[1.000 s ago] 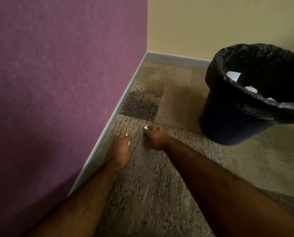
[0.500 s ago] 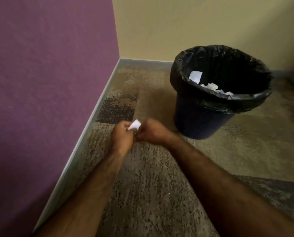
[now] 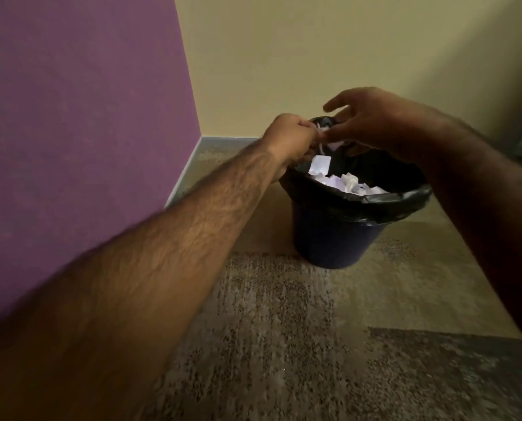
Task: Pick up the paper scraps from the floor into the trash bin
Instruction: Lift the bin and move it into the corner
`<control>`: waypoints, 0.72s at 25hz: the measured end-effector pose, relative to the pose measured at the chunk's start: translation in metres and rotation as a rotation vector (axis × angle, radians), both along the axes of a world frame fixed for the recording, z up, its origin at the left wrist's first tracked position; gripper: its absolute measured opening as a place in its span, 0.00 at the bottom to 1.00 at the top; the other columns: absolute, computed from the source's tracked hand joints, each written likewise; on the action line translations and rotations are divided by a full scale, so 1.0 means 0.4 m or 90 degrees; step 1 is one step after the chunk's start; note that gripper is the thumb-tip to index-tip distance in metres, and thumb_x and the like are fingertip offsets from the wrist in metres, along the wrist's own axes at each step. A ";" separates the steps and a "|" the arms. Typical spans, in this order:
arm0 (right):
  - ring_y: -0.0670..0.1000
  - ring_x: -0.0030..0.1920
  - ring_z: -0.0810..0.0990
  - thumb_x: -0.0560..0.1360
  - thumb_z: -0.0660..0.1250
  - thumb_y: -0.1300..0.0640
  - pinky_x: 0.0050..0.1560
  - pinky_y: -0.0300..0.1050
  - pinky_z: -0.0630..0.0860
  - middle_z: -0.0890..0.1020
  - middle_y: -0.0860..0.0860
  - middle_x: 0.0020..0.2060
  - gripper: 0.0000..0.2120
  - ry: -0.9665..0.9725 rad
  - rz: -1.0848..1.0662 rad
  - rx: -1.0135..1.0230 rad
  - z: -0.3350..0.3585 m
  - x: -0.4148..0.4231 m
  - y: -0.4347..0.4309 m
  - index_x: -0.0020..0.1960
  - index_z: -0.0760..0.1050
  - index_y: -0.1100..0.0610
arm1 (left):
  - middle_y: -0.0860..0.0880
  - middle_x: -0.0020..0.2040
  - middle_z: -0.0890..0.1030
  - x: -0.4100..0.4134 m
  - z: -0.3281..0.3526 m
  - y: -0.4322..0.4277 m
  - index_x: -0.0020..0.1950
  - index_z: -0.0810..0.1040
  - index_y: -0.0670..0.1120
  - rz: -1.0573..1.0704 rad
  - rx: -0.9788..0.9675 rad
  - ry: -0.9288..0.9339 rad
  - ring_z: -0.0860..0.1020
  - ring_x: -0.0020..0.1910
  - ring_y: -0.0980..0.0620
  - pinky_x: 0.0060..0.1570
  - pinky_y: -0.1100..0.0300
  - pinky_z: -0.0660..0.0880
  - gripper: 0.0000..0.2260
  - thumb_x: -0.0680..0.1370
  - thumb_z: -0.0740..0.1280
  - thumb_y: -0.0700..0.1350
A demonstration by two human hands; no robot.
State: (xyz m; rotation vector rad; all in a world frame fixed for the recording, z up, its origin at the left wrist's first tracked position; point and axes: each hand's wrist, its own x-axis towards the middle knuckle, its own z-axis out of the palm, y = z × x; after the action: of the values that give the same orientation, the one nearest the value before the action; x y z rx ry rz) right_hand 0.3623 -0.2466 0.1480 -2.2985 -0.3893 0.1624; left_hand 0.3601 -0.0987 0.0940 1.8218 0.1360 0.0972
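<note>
A dark blue trash bin [image 3: 334, 238] lined with a black bag stands on the carpet near the corner, with several white paper scraps [image 3: 347, 183] inside. Both my hands are over its far left rim. My left hand [image 3: 290, 141] is a closed fist with bits of white paper showing at its fingers. My right hand [image 3: 372, 120] touches it from the right, fingers partly spread, pinching a small white scrap [image 3: 334, 144] with the fingertips. One white scrap [image 3: 320, 165] sits just below the hands inside the bin.
A purple wall [image 3: 80, 117] runs along the left with a grey baseboard [image 3: 186, 168]. A beige wall [image 3: 329, 56] stands behind the bin. Patterned brown carpet [image 3: 284, 329] covers the floor in front of the bin; no scraps show on it.
Both hands rose from the carpet beside the purple wall, came together with paper scraps, and moved right and up over the bin. The view turned toward the bin.
</note>
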 end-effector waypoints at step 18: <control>0.58 0.55 0.82 0.79 0.61 0.53 0.57 0.59 0.79 0.81 0.55 0.55 0.17 0.134 -0.503 0.355 -0.230 0.072 -0.175 0.63 0.75 0.61 | 0.46 0.60 0.77 -0.059 -0.195 0.043 0.68 0.65 0.49 0.108 -0.088 0.165 0.80 0.54 0.44 0.44 0.44 0.83 0.22 0.75 0.63 0.47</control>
State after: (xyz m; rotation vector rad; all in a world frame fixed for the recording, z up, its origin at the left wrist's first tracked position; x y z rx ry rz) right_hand 0.3912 -0.3167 0.0559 -1.7051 0.5290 -0.0960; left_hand 0.3366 -0.0814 0.0158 1.6760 0.4704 -0.0291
